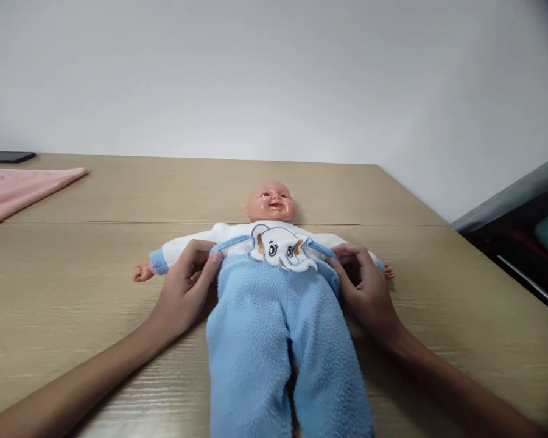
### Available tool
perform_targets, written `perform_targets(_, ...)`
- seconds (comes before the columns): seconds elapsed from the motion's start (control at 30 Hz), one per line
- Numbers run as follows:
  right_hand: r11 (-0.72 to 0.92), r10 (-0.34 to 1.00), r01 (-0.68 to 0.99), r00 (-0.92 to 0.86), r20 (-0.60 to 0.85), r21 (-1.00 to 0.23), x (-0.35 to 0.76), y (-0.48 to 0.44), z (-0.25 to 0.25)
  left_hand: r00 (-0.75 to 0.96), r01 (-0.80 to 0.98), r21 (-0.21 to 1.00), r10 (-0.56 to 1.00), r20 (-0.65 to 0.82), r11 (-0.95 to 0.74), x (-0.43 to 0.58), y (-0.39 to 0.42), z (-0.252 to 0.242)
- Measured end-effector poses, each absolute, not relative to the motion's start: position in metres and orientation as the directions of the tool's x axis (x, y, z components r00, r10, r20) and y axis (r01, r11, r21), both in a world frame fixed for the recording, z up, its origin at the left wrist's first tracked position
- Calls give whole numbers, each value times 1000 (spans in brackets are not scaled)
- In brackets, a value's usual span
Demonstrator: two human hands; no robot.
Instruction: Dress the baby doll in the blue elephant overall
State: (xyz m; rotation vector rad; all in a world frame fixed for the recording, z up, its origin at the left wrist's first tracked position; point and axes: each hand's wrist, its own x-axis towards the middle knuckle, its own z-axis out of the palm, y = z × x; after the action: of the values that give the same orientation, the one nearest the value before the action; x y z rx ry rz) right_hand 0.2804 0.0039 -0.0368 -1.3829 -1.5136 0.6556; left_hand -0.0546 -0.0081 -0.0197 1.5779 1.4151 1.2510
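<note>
A baby doll (271, 203) lies on its back on the table, head away from me and arms spread out. It wears a white top (187, 244) with blue cuffs and fuzzy blue trousers (251, 316). An elephant face patch (281, 248) sits at the front of the trousers' waist. My left hand (189, 283) pinches the waistband's left side between thumb and fingers. On the other side, my right hand (363, 286) grips the waistband's right edge, its fingertips partly hidden by the cloth. The trouser legs run down past the bottom of the view.
The wooden table (95, 316) has a seam across it and meets a pale wall (256, 79). A pink cloth (22, 191) lies at the far left, with a dark flat object (9, 157) behind it. Beyond the table's right edge stands a black item (520, 237) with something green inside.
</note>
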Motion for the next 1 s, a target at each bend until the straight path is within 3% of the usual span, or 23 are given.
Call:
perform_targets(0.37,297,917,502,87,389,-812,285,-1,-39,-50,-1,991,990,134,-134,-43,1,-26)
perform_targets(0.5,426,832,617,20,554,-662,271,2,-10,-103,-23,994,990,100,-103,-39,-2,-33)
perform_targets(0.67,640,729,632,-318,607,-437,211,39,52,-64,-43,996,995,79,-82,-39,-6,-34)
perform_targets(0.77,746,666,544,-601,441,-384,159,74,79,-35,-21,991,991,130,-130,-42,-7,-34)
perform_targets(0.87,768,626,572,-766,145,-288,111,108,89,-8,32,967,967,253,-253,-44,-9,-38)
perform_targets(1.0,875,353,420,-893,-278,-240,69,139,81,-9,56,920,921,389,-388,-44,-10,-44)
